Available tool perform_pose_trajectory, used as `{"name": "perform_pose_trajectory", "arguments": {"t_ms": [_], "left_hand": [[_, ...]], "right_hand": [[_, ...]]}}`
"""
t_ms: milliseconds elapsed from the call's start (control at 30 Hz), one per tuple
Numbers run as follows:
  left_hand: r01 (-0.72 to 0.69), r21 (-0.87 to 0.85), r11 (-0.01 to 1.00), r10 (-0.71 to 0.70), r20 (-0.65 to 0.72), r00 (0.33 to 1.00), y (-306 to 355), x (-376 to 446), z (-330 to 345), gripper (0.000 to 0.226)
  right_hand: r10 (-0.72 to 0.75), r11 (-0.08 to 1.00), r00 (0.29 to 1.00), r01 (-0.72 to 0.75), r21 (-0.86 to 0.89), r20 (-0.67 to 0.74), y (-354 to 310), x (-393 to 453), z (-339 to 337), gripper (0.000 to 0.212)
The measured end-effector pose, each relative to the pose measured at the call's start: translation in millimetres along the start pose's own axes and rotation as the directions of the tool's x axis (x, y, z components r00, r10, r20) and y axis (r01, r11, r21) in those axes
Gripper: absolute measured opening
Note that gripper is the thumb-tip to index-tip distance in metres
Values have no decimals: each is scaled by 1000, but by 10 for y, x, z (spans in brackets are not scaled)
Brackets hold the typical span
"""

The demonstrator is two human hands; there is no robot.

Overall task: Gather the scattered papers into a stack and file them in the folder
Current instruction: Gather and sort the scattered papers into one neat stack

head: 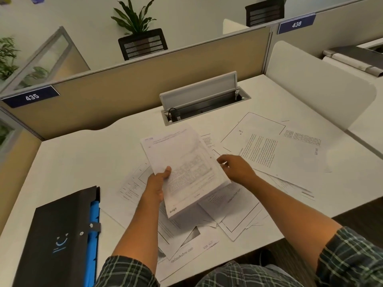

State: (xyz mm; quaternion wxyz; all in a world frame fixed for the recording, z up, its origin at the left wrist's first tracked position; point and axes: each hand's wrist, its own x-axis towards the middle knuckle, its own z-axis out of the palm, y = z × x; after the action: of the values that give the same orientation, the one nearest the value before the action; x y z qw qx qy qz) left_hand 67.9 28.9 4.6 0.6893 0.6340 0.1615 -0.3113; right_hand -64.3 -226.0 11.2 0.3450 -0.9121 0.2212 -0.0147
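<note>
At the bottom of the frame I see two plaid sleeves (350, 259) and, at lower left, a closed black folder (56, 241) with a blue spine lying flat on the white desk (83, 158). Just right of it, loose printed sheets (186, 247) lie overlapped across the lower centre of the frame. Above them, at centre, the left hand (156, 184) grips a gathered stack of papers (186, 168) at its left edge, thumb curled over the top sheet, the stack tilted and lifted off the desk. The right hand (236, 167) sits at the stack's right edge with fingers curled; I cannot tell whether it pinches the paper or merely touches it. Further sheets (275, 148) lie spread at centre right, well apart from the folder. Beyond, at upper centre, a cable tray (203, 102) stands with its lid raised. A tan partition (103, 94) bears plates marked 435 and 436; a potted plant (138, 30) sits above it.
</note>
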Motion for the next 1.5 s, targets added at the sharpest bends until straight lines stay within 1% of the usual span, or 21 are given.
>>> {"name": "perform_pose_trajectory", "arguments": {"t_ms": [33,67,167,233,333,467,567,633,700,733,800,867,933,1067,1100,1167,1233,1300,1367,1433,1500], "left_hand": [[16,49,999,-16,-19,1000,-52,14,-1,47],[44,103,994,-40,-40,998,-101,24,2,48],[122,230,966,-93,-132,987,-182,41,54,58],[118,219,969,-83,-166,983,-182,53,104,61],[104,229,968,-61,-187,980,-156,70,179,57],[94,261,961,-39,-208,977,-146,74,216,55],[100,273,957,-41,-214,976,-142,64,234,59],[108,276,955,-51,-209,977,-127,54,241,61],[110,272,956,-60,-187,981,-114,52,237,61],[111,266,957,-66,-172,983,-113,53,230,60],[120,255,960,-85,-144,986,-119,58,211,58],[122,236,964,-96,-121,988,-123,42,197,55],[121,218,968,-101,-100,990,-131,31,183,52],[104,180,978,-103,-18,995,-131,-19,178,43],[92,170,981,-94,6,996,-131,-28,181,43],[59,141,988,-68,62,996,-145,-51,190,43],[26,106,994,-37,107,994,-154,-74,208,44],[-10,44,999,3,148,989,-142,-102,240,47],[-49,-49,998,57,181,982,-105,-120,281,48],[-114,-130,985,138,193,972,-50,-139,326,48],[-208,-147,967,237,223,946,20,-172,366,42]], "right_hand": [[41,999,999,-42,-26,-34,58,5,-13,29],[77,994,997,-79,-80,-30,112,8,-19,35],[166,959,984,-145,-243,65,228,-2,-5,46],[205,939,975,-172,-296,82,259,-20,-4,49],[230,905,972,-192,-380,55,240,-34,-22,54],[269,900,961,-225,-374,69,181,-21,-64,58],[288,930,955,-263,-256,66,204,-24,-73,53],[287,955,957,-282,-93,45,236,-23,-64,43],[264,961,963,-268,70,59,268,4,-44,28],[255,952,963,-266,151,89,276,17,-40,31],[249,914,953,-290,284,171,261,23,-45,48],[250,896,933,-324,303,257,230,23,-65,56],[241,891,919,-337,305,311,216,37,-79,53],[200,815,896,-377,441,395,142,61,-148,54],[185,791,885,-392,469,428,121,66,-167,51],[139,740,871,-408,535,471,70,70,-190,38],[93,730,895,-359,582,435,29,80,-198,30],[45,723,935,-274,634,353,-5,84,-218,33],[-3,677,958,-208,706,286,-31,84,-251,38],[-45,655,975,-135,744,216,-45,77,-289,42],[-86,634,985,-62,771,150,-65,64,-334,48]]}}
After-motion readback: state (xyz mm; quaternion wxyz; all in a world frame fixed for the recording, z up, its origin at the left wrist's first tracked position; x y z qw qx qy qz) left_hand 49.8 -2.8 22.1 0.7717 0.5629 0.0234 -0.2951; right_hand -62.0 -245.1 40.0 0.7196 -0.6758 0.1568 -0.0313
